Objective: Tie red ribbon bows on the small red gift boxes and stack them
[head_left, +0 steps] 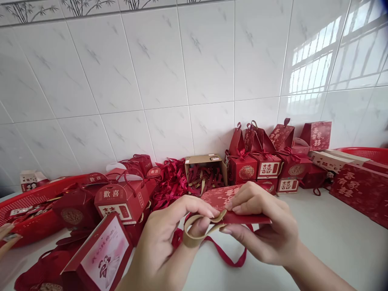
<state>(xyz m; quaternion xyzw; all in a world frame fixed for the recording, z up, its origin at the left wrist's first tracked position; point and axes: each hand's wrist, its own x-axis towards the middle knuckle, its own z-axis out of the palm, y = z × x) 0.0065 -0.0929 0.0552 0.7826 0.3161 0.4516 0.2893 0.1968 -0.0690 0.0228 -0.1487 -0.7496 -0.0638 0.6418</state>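
My left hand [165,238] is closed in a pinch on a strap [191,241], gold on the face I see, which curls into a loop around the thumb. The strap's end meets the edge of a red gift box [214,197] with pale printed characters. Fingers above and thumb below, my right hand [266,222] grips that box close to the strap. Part of the box is hidden behind both hands. Beneath them a dark red ribbon [233,263] hangs in a curve.
Behind stands an open cardboard box [203,159] of straps beside a heap of red ribbons [171,178]. Finished-looking red boxes [244,167] are stacked at right; more boxes [121,198] and a red basket [33,204] are at left. Another person's hand [6,238] shows at the left edge.
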